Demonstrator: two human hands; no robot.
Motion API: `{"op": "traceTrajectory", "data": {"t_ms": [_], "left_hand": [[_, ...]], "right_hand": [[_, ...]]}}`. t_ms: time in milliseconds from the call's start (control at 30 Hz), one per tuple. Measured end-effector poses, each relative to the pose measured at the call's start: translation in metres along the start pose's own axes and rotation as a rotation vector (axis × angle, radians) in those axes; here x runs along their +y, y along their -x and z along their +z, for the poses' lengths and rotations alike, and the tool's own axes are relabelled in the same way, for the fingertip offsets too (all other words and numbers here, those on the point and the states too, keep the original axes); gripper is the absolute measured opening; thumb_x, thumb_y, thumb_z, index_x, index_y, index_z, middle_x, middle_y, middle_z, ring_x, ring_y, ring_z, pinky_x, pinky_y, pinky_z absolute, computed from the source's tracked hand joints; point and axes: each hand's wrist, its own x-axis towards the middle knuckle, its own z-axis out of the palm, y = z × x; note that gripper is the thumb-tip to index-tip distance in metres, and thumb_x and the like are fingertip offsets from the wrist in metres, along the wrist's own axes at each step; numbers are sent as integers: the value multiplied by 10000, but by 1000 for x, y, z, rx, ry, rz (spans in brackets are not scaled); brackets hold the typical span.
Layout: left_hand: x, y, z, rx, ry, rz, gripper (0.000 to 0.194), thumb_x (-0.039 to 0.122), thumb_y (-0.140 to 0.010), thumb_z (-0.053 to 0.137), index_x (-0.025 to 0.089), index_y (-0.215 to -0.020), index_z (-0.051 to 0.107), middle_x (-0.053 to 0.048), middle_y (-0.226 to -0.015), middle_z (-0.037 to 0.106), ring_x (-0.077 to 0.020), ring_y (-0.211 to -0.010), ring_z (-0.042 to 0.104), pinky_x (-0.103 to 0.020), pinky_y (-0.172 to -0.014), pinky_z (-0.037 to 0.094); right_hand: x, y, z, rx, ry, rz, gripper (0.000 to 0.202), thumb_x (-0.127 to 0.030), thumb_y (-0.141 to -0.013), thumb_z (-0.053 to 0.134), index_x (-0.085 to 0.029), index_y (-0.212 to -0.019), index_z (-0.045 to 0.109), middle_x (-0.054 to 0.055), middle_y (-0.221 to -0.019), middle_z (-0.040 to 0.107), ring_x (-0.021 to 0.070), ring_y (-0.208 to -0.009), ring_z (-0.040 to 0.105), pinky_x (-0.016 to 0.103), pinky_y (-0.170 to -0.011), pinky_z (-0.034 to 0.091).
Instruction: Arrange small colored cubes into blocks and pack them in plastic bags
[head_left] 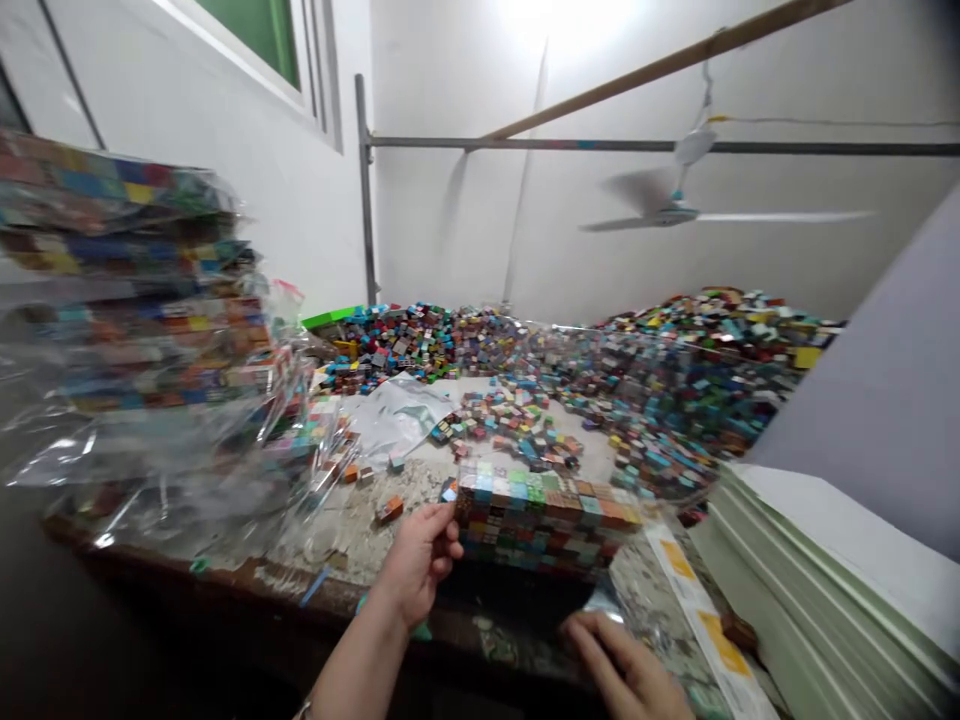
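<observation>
L hand [420, 560] grips the left end of a packed block of small coloured cubes [544, 520], fingers curled round its near-left corner, thumb on the side. Block sits near-centre on the table [360, 520], just in front of the person. R hand [626, 670] lies low at the near right edge, fingers stretched fairly flat on a clear plastic sheet [637, 590] below the block; can't tell if it pinches the sheet. Loose cubes [525, 420] scattered just beyond the block, w/ a big heap [675, 380] across the far and right side. Bagged cube packs [135, 300] stacked high at left. Pale card stack [825, 570] at near right. Ceiling fan [675, 200] far right, up by the wall.
</observation>
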Motion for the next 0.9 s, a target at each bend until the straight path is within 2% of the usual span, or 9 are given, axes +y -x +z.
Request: {"op": "traceTrajectory", "data": {"t_ms": [133, 233, 300, 333, 467, 700, 800, 900], "left_hand": [[3, 0, 0, 1, -18, -25, 193, 210, -718, 644, 140, -687, 467, 47, -534, 503, -20, -387, 459, -72, -292, 199], [4, 1, 1, 18, -29, -29, 167, 191, -745, 613, 138, -688, 464, 44, -541, 503, -21, -388, 458, -71, -287, 210], [5, 1, 1, 40, -30, -28, 152, 184, -770, 585, 136, -689, 465, 41, -541, 503, -22, -383, 452, -73, -284, 219], [5, 1, 2, 52, -30, -28, 147, 179, -781, 572, 134, -688, 467, 39, -540, 501, -22, -381, 450, -74, -283, 225], [6, 1, 3, 71, -35, -45, 145, 159, -793, 556, 130, -680, 471, 35, -533, 495, -25, -376, 447, -76, -287, 238], [10, -1, 1, 111, -68, -94, 135, 181, -803, 551, 138, -701, 474, 38, -536, 494, -16, -333, 390, -85, -277, 183], [11, -4, -2, 77, -58, -134, 221, 252, -739, 646, 138, -667, 472, 62, -502, 460, 4, -307, 311, -93, -284, 152], [13, -7, -2, 53, -68, -160, 354, 287, -601, 761, 142, -599, 438, 89, -451, 402, 15, -297, 261, -101, -298, 124]], "right_hand": [[5, -9, -41, 263, -281, 244, 337, -522, -820, 398, -229, -726, 535, 4, -604, 541, 153, -572, 530, 254, -541, 442], [6, -25, -61, 391, -547, 338, 332, -539, -794, 453, -236, -906, 528, 36, -860, 567, 138, -625, 527, 247, -521, 426], [3, -36, -67, 368, -653, 348, 365, -529, -781, 491, -238, -1000, 517, 52, -1031, 530, 127, -678, 520, 233, -532, 418], [2, -41, -68, 335, -678, 344, 374, -528, -781, 493, -231, -1005, 523, 55, -1052, 519, 122, -687, 511, 227, -534, 410], [-3, -54, -67, 215, -663, 306, 382, -537, -799, 455, -194, -927, 564, 38, -895, 537, 111, -673, 469, 206, -545, 370], [-2, -61, -70, 173, -713, 286, 339, -517, -759, 511, -181, -799, 545, -9, -733, 507, 93, -620, 438, 206, -524, 308], [1, -64, -71, 147, -741, 273, 332, -508, -723, 552, -177, -734, 523, -22, -696, 499, 82, -588, 420, 205, -507, 281], [4, -67, -72, 112, -768, 254, 323, -493, -714, 558, -175, -695, 503, -46, -622, 456, 69, -533, 382, 202, -489, 259]]}}
